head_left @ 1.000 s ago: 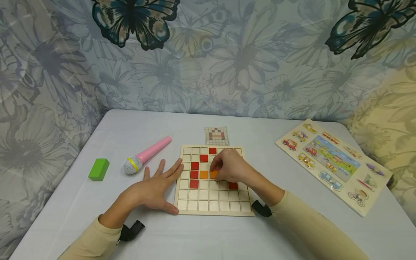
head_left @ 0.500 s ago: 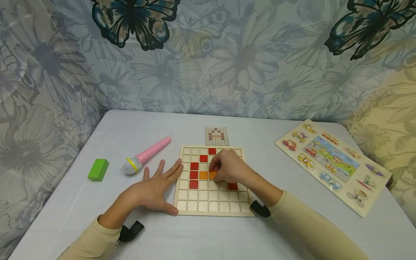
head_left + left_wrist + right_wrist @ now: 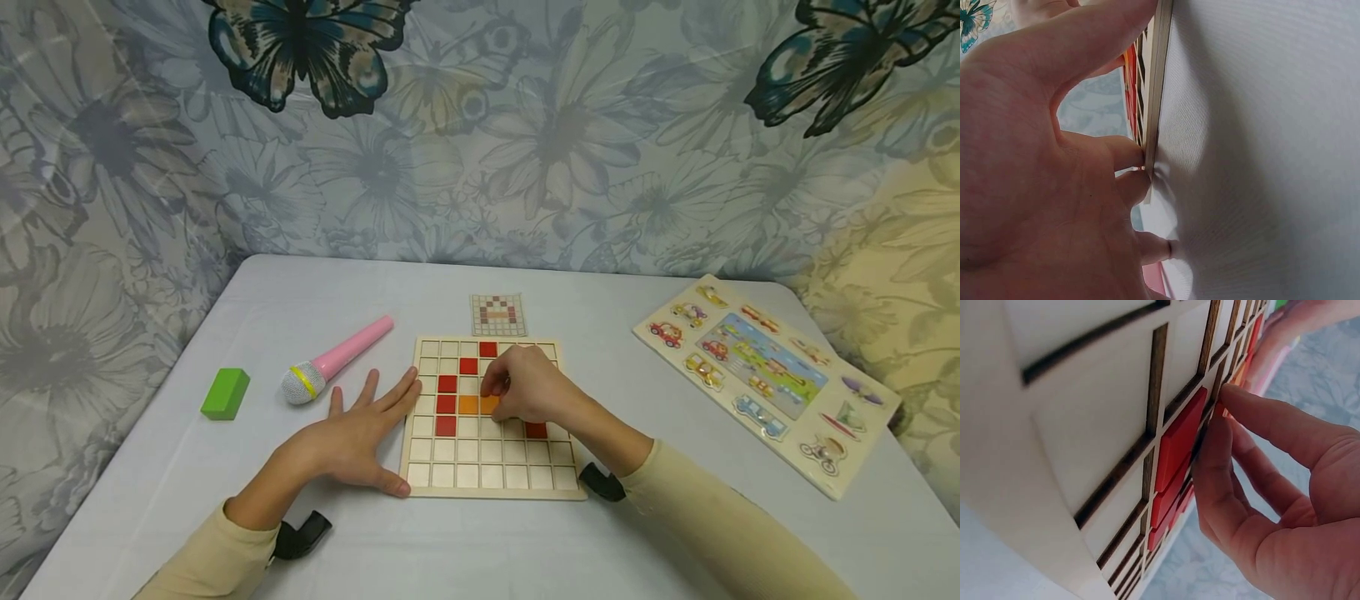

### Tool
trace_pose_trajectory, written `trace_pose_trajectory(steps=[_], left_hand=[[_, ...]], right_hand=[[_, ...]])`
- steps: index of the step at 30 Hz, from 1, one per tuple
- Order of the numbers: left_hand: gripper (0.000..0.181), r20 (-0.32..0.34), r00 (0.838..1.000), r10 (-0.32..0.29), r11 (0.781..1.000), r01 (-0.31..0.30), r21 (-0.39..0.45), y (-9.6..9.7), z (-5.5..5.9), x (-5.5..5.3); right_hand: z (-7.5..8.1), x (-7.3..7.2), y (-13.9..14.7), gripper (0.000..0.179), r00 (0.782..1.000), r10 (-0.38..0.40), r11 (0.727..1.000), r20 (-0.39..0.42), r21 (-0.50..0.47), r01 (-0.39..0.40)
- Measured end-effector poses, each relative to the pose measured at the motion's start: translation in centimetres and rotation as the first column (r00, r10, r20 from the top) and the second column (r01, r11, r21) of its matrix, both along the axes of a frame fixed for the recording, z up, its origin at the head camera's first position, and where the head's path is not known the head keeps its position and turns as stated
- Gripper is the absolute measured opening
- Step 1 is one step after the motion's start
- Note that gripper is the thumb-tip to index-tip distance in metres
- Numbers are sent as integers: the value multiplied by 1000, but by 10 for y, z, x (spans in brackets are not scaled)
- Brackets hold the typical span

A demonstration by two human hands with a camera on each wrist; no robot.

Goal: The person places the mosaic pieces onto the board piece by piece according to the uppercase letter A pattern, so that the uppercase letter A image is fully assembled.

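A square wooden grid board (image 3: pixel 480 477) lies flat in the middle of the table. My left hand (image 3: pixel 352 437) is spread at the board's left side, with the thumb and forefinger touching its edge; the left wrist view shows the fingertips against the board's side (image 3: pixel 1159 81). Several red tiles (image 3: pixel 446 426) sit in cells of the board, and an orange tile (image 3: pixel 467 405) fills one cell. Just right of that one, my right hand (image 3: pixel 532 385) pinches another orange tile (image 3: pixel 488 404) down at its cell. Part of the board's right half is hidden behind this hand.
Behind the board lies a small pattern card (image 3: pixel 498 315). To the left are a pink toy microphone (image 3: pixel 341 358) and a green block (image 3: pixel 226 394). A wooden vehicle puzzle board (image 3: pixel 765 383) lies at an angle on the right of the white-covered table (image 3: pixel 375 554).
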State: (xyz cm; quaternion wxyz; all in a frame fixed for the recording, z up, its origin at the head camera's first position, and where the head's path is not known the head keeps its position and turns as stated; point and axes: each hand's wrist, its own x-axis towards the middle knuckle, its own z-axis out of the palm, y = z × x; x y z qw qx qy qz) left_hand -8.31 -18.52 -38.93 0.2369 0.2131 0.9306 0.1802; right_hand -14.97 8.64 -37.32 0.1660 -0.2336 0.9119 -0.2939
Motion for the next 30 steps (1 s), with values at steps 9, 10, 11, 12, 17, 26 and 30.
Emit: trace_pose_trajectory(steps=[9, 10, 11, 12, 17, 26, 30], left_hand=[[134, -1, 1000, 1, 1000, -1, 2, 0, 0, 1], [134, -1, 1000, 1, 1000, -1, 1, 0, 0, 1], [133, -1, 1000, 2, 1000, -2, 0, 0, 1, 1], [134, -1, 1000, 3, 1000, -3, -2, 0, 1, 1], [134, -2, 1000, 4, 1000, -4, -3, 0, 0, 1], [133, 0, 1000, 3, 1000, -3, -1, 0, 1, 1], [133, -6, 1000, -2, 1000, 2, -2, 0, 1, 1]], right_hand=[[3, -2, 7, 23, 999, 15, 1000, 40, -11, -14], [4, -3, 9, 22, 999, 8, 1000, 51, -14, -7], [5, -3, 10, 22, 998, 3, 1000, 59, -17, -2], [6, -3, 11, 22, 998, -3, 1000, 67, -19, 4], [11, -4, 21, 19, 997, -22, 1000, 79, -19, 23], [20, 0, 44, 20, 997, -45, 997, 62, -58, 49], [22, 2, 54, 18, 998, -57, 997, 29, -58, 59]])
